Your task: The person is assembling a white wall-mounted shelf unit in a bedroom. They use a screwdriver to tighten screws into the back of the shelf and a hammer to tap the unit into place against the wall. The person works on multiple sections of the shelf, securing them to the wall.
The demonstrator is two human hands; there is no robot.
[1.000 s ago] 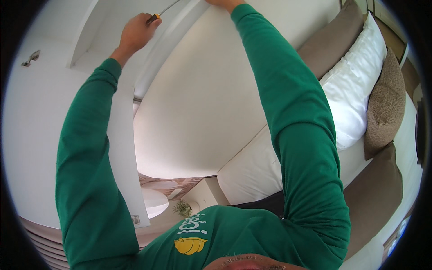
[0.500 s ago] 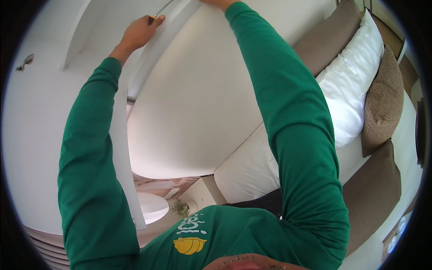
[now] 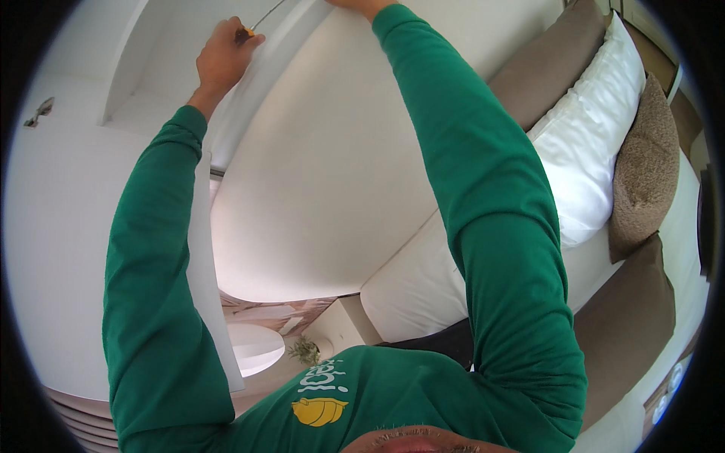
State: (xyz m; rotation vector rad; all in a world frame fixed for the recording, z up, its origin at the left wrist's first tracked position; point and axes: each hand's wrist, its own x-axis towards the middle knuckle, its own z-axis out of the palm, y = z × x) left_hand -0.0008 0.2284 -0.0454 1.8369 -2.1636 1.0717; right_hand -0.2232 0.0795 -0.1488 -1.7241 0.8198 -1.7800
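Observation:
My left hand (image 3: 220,64) is closed around the black and orange handle of a screwdriver (image 3: 244,35). Its thin metal shaft slants up and right to the picture's upper edge, so the tip is out of sight. Below the shaft runs a white rail-like edge (image 3: 260,83), bordering a large off-white panel (image 3: 325,174). At the top edge, right of the shaft, only the back part of my right hand (image 3: 368,6) shows, close to that white edge. Its fingers are cut off, and whatever they touch is hidden.
On the right lie a white pillow (image 3: 581,143), a textured brown cushion (image 3: 646,170) and a plain brown pillow (image 3: 634,325). A white wall (image 3: 68,226) with a small damaged spot stands left. Lower down are a potted plant (image 3: 304,350) and a round white object (image 3: 255,349).
My left hand has shifted slightly left with the screwdriver, and its handle has turned a little. The right hand has moved slightly left and up.

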